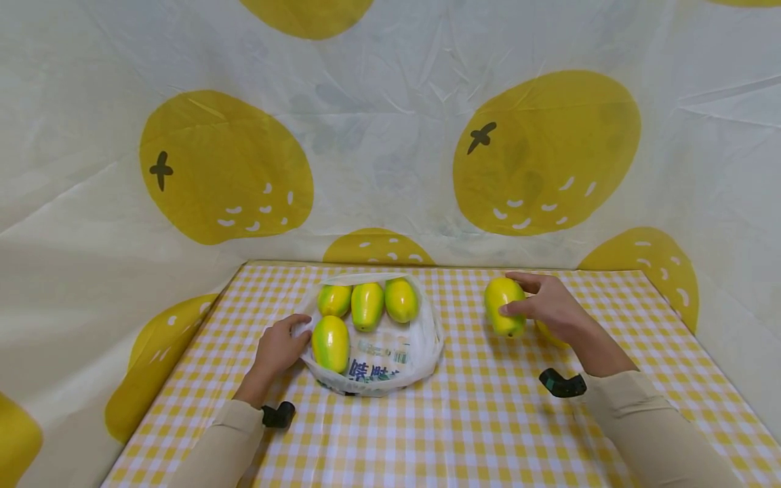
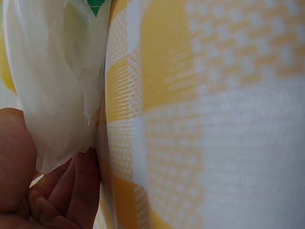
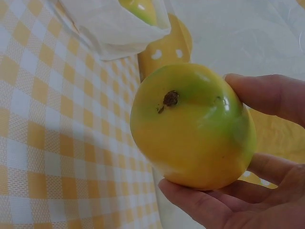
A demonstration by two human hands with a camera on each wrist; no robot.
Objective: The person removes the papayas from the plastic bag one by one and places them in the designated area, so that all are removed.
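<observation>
On the left, a white translucent plastic bag [image 1: 421,346] lies with its mouth spread. Several glossy yellow-green fruits [image 1: 367,306], shaped like mangoes or small papayas, are inside it. My left hand [image 1: 282,347] pinches the bag's left edge; in the left wrist view the bag's side [image 2: 57,95] runs down between thumb and fingers. My right hand [image 1: 549,308] grips another yellow-green fruit [image 1: 503,305] above the table, right of the bag. Its brown stem scar shows in the right wrist view, with the thumb [image 3: 267,93] on one side and fingers on the other.
A yellow thing [image 1: 552,337] lies behind my right wrist, mostly hidden by it. The table wears a yellow-and-white checked cloth [image 1: 476,420]. Behind it hangs a pale curtain [image 1: 378,156] printed with big yellow fruits. Dark wrist mounts [image 1: 561,384] stick out from both sleeves.
</observation>
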